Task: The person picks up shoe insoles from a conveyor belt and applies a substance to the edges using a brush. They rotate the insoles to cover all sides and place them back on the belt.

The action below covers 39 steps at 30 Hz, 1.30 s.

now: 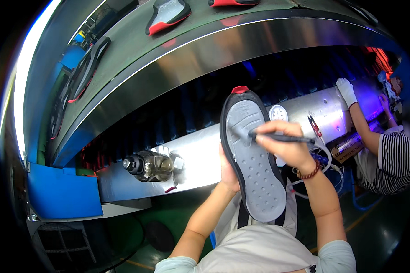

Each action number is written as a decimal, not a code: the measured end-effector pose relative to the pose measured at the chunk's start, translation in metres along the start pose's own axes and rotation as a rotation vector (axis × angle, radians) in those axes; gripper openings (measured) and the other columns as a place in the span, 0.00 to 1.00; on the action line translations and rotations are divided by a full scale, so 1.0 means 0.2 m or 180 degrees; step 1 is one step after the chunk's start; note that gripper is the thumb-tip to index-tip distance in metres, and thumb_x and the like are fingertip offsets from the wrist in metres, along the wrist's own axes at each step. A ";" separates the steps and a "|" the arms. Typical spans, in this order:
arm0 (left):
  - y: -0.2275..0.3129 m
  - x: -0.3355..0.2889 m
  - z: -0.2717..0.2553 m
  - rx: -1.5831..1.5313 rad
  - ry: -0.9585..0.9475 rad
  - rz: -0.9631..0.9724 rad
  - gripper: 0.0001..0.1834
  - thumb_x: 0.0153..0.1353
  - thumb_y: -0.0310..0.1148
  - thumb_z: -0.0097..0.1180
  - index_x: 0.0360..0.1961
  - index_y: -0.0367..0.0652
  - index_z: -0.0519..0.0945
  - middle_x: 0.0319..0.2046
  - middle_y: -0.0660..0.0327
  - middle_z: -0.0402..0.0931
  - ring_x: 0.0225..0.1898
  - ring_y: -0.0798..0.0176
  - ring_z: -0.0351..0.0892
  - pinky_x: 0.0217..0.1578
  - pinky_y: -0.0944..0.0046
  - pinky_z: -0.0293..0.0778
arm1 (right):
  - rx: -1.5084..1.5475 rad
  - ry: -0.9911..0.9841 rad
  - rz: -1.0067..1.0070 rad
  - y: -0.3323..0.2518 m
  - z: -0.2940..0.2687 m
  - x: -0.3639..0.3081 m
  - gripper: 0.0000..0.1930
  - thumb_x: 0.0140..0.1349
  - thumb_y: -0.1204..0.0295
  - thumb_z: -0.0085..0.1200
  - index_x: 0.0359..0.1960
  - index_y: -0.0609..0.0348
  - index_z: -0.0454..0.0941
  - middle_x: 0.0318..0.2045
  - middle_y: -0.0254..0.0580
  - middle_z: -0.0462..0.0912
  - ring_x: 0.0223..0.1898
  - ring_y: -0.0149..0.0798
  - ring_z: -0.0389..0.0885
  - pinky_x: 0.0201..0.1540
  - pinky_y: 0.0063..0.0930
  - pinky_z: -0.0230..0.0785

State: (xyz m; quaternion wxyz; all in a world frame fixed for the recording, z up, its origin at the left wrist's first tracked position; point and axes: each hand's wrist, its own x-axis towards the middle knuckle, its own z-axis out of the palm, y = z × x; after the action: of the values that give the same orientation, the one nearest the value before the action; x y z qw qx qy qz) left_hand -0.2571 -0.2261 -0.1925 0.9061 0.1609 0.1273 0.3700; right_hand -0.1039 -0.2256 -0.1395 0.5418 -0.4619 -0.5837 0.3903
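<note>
A shoe sole (pixel 255 159) with a grey dimpled inner face, a black rim and a red tip stands tilted up in front of me. My left hand (pixel 228 170) grips it at its left edge, with the fingers partly hidden behind it. In my right hand (pixel 284 141) is a slim dark-handled brush (pixel 278 136), pinched between thumb and fingers. Its tip, blurred by motion, is over the upper part of the sole's grey face. A clear hose (pixel 325 154) runs near the brush's rear end; whether they join I cannot tell.
A metal bench (pixel 196 148) carries a dark translucent bottle (pixel 152 166), a round white perforated lid (pixel 278 113) and red-handled pliers (pixel 314 125). Beyond it, a green conveyor belt (pixel 123 54) holds more soles (pixel 168 16). A co-worker's gloved hand (pixel 346 91) rests on the bench at right.
</note>
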 end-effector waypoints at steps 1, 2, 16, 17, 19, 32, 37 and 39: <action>0.00 0.00 0.01 -0.0030 0.0303 0.0152 0.44 0.51 0.67 0.17 0.57 0.43 0.54 0.52 0.53 0.59 0.51 0.54 0.62 0.51 0.57 0.59 | 0.0026 -0.0490 -0.0311 -0.01 0.01 -0.02 0.08 0.43 0.78 0.56 0.28 0.64 0.77 0.27 0.42 0.78 0.30 0.30 0.76 0.34 0.21 0.68; 0.02 0.01 0.00 0.0033 0.0378 0.0356 0.43 0.51 0.67 0.19 0.57 0.43 0.55 0.53 0.55 0.59 0.52 0.56 0.62 0.52 0.58 0.59 | 0.0099 -0.0788 -0.0175 -0.04 0.01 -0.05 0.08 0.43 0.78 0.56 0.28 0.63 0.78 0.27 0.42 0.78 0.31 0.31 0.76 0.35 0.22 0.67; 0.11 0.08 0.06 0.0590 0.0334 0.1128 0.47 0.48 0.70 0.20 0.55 0.40 0.56 0.46 0.47 0.64 0.44 0.46 0.67 0.45 0.53 0.65 | 0.0982 -0.0787 0.0538 -0.05 -0.10 -0.08 0.09 0.45 0.81 0.55 0.31 0.64 0.76 0.32 0.43 0.78 0.35 0.30 0.76 0.38 0.20 0.68; 0.11 0.10 0.08 0.0714 0.0272 0.1316 0.47 0.47 0.70 0.18 0.55 0.39 0.56 0.43 0.45 0.66 0.43 0.45 0.68 0.44 0.52 0.65 | 0.0729 -0.0864 0.0475 -0.03 -0.09 -0.08 0.10 0.46 0.81 0.54 0.33 0.64 0.76 0.33 0.42 0.78 0.35 0.28 0.75 0.36 0.18 0.68; 0.15 0.12 0.04 0.0821 -0.0037 0.1538 0.47 0.47 0.70 0.19 0.55 0.40 0.56 0.43 0.43 0.65 0.43 0.45 0.67 0.43 0.52 0.65 | 0.0518 -0.1239 -0.0103 -0.03 -0.08 -0.09 0.10 0.43 0.81 0.56 0.31 0.64 0.77 0.31 0.41 0.79 0.33 0.30 0.75 0.36 0.20 0.67; 0.32 0.13 0.08 0.0554 -0.0659 0.2072 0.48 0.46 0.70 0.25 0.57 0.41 0.53 0.46 0.39 0.61 0.45 0.44 0.65 0.47 0.50 0.62 | 0.1337 -0.1248 0.0113 -0.05 -0.14 -0.14 0.09 0.42 0.81 0.57 0.28 0.62 0.77 0.31 0.45 0.79 0.35 0.35 0.76 0.41 0.25 0.66; 0.33 0.12 0.10 0.0514 -0.0752 0.2115 0.47 0.46 0.70 0.28 0.57 0.40 0.53 0.47 0.39 0.60 0.46 0.44 0.63 0.48 0.51 0.61 | 0.0103 -0.1365 -0.0635 -0.05 -0.13 -0.16 0.09 0.40 0.79 0.59 0.27 0.60 0.78 0.30 0.39 0.80 0.33 0.34 0.76 0.40 0.24 0.62; 0.35 0.12 0.10 0.0609 -0.0982 0.2081 0.47 0.46 0.70 0.28 0.57 0.41 0.53 0.47 0.39 0.59 0.46 0.44 0.63 0.48 0.51 0.61 | 0.0583 -0.1564 -0.0474 -0.03 -0.18 -0.16 0.09 0.40 0.79 0.59 0.28 0.60 0.78 0.30 0.42 0.80 0.34 0.34 0.76 0.40 0.24 0.64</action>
State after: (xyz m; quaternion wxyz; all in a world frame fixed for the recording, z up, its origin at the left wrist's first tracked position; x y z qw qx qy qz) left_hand -0.2776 -0.1655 -0.1501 0.7294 0.3309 -0.0349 0.5976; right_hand -0.0702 -0.2590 -0.1377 0.4507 -0.2582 -0.6923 0.5010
